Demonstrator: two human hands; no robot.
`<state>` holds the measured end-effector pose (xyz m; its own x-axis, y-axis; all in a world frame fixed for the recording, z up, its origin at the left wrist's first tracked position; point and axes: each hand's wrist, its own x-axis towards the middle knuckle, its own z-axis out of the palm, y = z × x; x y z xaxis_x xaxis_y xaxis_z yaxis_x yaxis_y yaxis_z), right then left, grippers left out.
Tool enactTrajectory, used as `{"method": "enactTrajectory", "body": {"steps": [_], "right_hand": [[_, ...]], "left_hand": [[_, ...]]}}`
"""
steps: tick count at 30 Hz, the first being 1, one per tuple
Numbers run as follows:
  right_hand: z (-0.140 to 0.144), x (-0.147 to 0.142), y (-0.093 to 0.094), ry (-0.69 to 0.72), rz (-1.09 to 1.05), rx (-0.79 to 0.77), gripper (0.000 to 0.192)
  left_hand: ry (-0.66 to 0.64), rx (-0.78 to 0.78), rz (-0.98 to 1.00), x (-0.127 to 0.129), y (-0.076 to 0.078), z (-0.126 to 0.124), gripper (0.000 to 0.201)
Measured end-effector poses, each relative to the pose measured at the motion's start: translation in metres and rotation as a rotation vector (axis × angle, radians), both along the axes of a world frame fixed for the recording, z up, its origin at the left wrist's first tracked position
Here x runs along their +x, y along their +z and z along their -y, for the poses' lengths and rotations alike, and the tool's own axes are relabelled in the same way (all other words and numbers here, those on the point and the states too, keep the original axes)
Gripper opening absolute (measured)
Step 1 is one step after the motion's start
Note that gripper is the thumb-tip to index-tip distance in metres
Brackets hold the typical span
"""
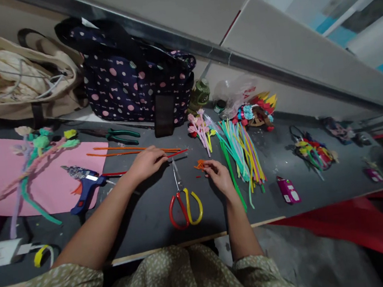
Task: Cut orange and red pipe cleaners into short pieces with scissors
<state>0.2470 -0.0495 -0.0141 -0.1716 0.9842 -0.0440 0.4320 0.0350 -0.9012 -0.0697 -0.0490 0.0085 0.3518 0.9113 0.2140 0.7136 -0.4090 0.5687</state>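
My left hand rests on the dark table, fingers curled over the ends of thin orange and red pipe cleaners that lie pointing left. My right hand pinches a small orange pipe-cleaner piece just above the tabletop. Between the two hands lie scissors with one red and one yellow handle, blades pointing away from me.
A bundle of coloured pipe cleaners lies right of my right hand. A blue glue gun sits on pink paper beside pipe-cleaner flowers. Green-handled pliers, a dotted bag and a beige bag stand behind.
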Motion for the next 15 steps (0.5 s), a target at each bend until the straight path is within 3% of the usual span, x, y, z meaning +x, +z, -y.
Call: {"method": "enactTrajectory", "body": {"steps": [3, 7, 12, 15], "right_hand": [[0.005, -0.005, 0.002, -0.011, -0.119, -0.038, 0.028], [0.012, -0.011, 0.003, 0.081, -0.206, -0.191, 0.031], [0.010, -0.014, 0.004, -0.083, -0.276, -0.026, 0.027], [0.005, -0.016, 0.005, -0.094, -0.273, 0.024, 0.027]], "left_hand": [[-0.003, -0.011, -0.008, 0.001, 0.001, 0.000, 0.031], [0.005, -0.016, -0.012, 0.000, 0.002, 0.000, 0.030], [-0.014, -0.029, -0.029, 0.000, 0.003, -0.001, 0.033], [-0.009, -0.032, -0.026, 0.000, 0.003, -0.001, 0.032]]}}
